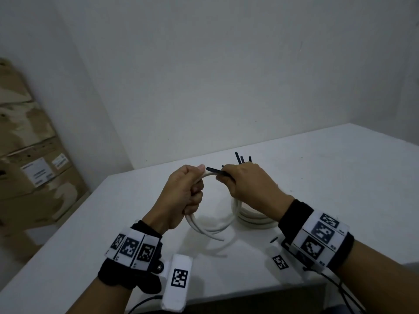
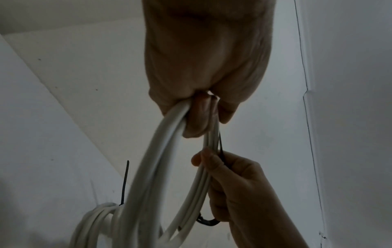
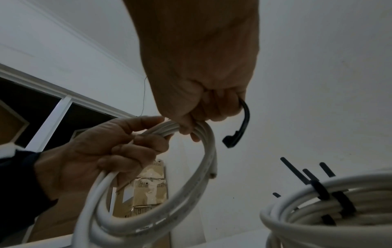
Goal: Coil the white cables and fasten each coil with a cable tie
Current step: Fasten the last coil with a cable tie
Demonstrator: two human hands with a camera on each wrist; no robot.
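No writing reads clearly: the pale labels on the cardboard boxes (image 1: 34, 159) are blurred, and the wrist bands (image 1: 133, 248) carry only black-and-white square codes. The left hand (image 1: 181, 198) clenches a coil (image 1: 210, 230) of smooth, round white cable, held up above the matte white desk (image 1: 340, 177). The right hand (image 1: 251, 184) pinches the coil's top together with a thin, flat black tie (image 1: 215, 171); in the right wrist view its ribbed-looking strap curves down to a small square head (image 3: 229, 142). Just beside, under the right forearm, tied coils (image 1: 254, 219) lie stacked on the desk, their stiff black tie tails (image 1: 241, 158) standing upright.
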